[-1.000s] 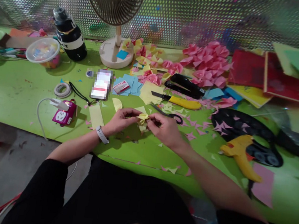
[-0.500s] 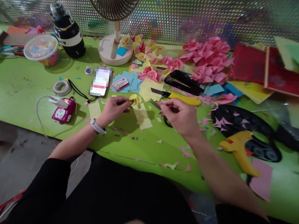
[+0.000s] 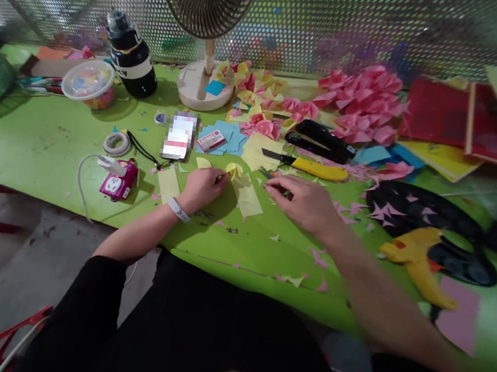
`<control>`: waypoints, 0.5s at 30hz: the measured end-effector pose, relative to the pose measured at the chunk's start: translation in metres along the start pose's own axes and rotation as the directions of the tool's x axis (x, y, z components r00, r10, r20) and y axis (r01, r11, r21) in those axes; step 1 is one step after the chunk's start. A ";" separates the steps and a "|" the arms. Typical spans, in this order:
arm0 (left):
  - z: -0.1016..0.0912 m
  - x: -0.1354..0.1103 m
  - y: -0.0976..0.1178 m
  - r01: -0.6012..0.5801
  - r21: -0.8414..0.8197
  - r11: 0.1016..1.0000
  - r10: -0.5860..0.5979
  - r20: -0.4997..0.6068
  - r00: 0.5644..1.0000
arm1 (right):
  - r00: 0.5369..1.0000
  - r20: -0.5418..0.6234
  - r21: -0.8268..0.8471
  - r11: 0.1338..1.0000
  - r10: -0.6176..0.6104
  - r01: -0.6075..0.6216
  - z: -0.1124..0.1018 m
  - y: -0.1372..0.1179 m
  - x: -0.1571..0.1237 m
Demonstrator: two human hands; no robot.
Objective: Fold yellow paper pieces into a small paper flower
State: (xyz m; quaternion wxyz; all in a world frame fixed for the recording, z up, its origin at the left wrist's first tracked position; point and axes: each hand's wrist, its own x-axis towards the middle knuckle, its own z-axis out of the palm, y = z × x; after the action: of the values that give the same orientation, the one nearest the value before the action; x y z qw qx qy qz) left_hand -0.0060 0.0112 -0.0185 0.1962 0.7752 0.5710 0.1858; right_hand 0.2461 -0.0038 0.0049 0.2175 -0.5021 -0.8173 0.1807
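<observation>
My left hand (image 3: 205, 188), with a pale band on its wrist, pinches a small curled piece of yellow paper (image 3: 234, 171) above the table. Beneath it lies a pale yellow paper strip (image 3: 249, 197), and another yellow strip (image 3: 168, 185) rests left of the hand. My right hand (image 3: 303, 202) is closed, fingertips together, a short way to the right. Whatever is between those fingers is hidden. A thin dark blade tip (image 3: 268, 175) shows beside them, the rest covered by the hand. Behind this hand lies a yellow-handled utility knife (image 3: 318, 169).
Behind stand a fan (image 3: 203, 93), a black bottle (image 3: 133, 69) and a lidded tub (image 3: 87, 85). A stapler (image 3: 321, 140) lies near pink paper pieces (image 3: 367, 104). At left are a phone (image 3: 180, 135), tape roll (image 3: 116, 143) and purple adapter (image 3: 118, 181); at right, a yellow glue gun (image 3: 420, 261).
The view has swung left, so everything sits further right. My right hand has shifted slightly left and down over the dark-bladed tool, hiding its black loop. My left hand still pinches the yellow paper.
</observation>
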 end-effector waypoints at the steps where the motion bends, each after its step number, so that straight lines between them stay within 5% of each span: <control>1: -0.001 0.000 0.000 0.003 0.006 1.000 -0.003 0.011 1.000 | 0.999 -0.038 -0.001 1.000 0.010 -0.010 -0.007 0.002 0.000; 8: 0.001 0.003 -0.004 0.046 0.039 0.998 -0.046 0.007 0.999 | 0.907 -0.390 0.007 0.985 0.159 -0.170 -0.056 0.020 -0.003; 15: -0.020 0.000 0.000 0.014 -0.021 1.000 -0.015 -0.059 0.998 | 0.899 -0.211 -0.077 0.910 0.385 -0.407 -0.070 0.039 0.002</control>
State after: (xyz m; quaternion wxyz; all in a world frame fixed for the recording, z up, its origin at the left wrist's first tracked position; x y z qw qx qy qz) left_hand -0.0162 0.0130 -0.0017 0.1886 0.7631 0.5801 0.2133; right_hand 0.3117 0.0198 0.0436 0.2233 -0.6850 -0.6825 0.1233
